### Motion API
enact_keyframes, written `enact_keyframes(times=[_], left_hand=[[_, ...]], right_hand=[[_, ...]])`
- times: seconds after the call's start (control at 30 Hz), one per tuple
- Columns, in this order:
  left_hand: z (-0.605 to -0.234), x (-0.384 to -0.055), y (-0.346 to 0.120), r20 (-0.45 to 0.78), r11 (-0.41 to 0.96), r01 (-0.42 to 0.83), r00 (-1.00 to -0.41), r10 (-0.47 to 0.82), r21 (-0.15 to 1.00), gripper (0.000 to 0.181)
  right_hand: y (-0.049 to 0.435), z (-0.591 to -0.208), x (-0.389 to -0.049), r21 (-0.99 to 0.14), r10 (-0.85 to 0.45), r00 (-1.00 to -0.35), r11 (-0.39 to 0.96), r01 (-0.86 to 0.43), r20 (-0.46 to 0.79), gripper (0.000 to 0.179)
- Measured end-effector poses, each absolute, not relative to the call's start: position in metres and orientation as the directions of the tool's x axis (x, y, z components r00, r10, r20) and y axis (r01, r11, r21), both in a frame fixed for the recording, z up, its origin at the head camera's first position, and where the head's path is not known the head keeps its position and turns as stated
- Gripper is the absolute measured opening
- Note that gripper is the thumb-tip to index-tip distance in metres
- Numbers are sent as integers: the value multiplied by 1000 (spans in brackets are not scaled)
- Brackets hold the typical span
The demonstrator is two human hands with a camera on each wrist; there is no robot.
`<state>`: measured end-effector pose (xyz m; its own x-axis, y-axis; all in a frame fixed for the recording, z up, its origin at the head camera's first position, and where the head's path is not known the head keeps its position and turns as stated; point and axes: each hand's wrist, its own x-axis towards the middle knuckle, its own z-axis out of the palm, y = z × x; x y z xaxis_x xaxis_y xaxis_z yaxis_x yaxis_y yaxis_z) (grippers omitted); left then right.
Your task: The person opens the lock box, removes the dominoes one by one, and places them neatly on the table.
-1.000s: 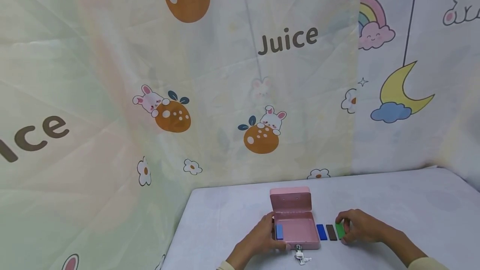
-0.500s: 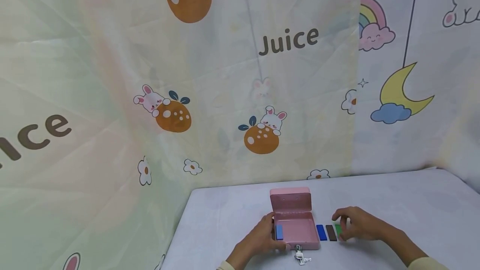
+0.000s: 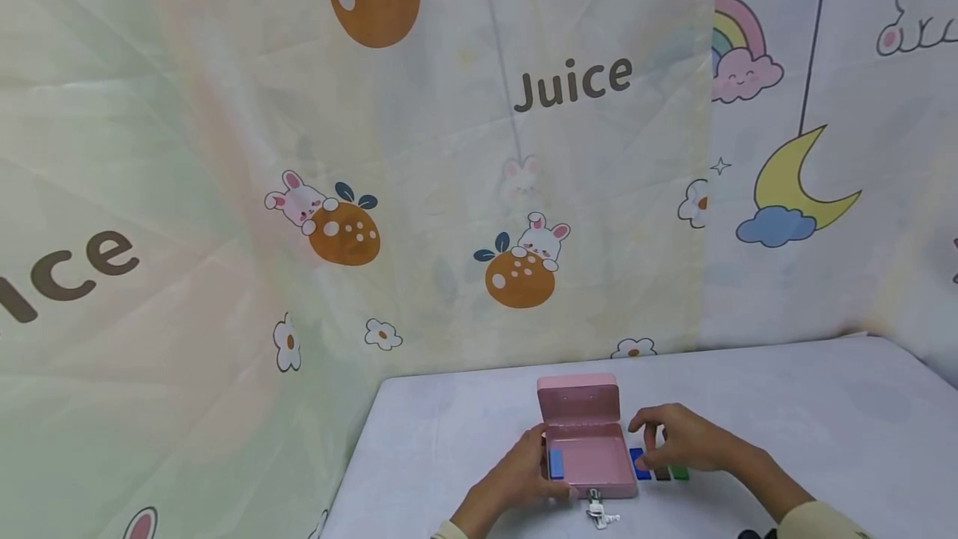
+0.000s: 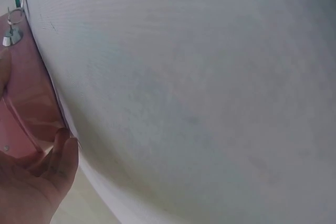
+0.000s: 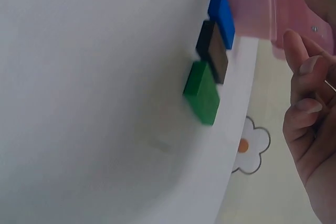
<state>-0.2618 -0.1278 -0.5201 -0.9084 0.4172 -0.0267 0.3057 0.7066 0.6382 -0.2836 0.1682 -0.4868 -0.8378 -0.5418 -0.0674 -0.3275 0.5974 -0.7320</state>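
A pink cash box stands on the table with its lid raised. My left hand grips its left side, thumb at the front corner and fingers along the side. Inside, at the left wall, lies a light blue block. To the right of the box sit a dark blue block, a dark brown block and a green block in a row. Just above them hovers my right hand, fingers loosely bent, with nothing between thumb and fingertips. In the head view it partly covers the blocks.
Keys hang from the lock at the box's front. The white table reaches back to a patterned cloth wall. A dark object just shows at the bottom edge by the right sleeve.
My right hand has let go of the green block and moved left over the row, close to the dark blue block. The left hand and the box have stayed in place.
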Motion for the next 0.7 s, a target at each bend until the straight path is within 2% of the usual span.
enact_keyframes(times=[0.33,0.7], left_hand=[[-522,-265,-129,13,662,364,-882,471,655,88],[-524,-263,-132,28,676,388,-878,477,626,86]], right_hand=[[128,-491,-288,-769,-591,-806,511,-384,10,51],[90,-502,-290,-729,-596,-801,524,-440,56,50]])
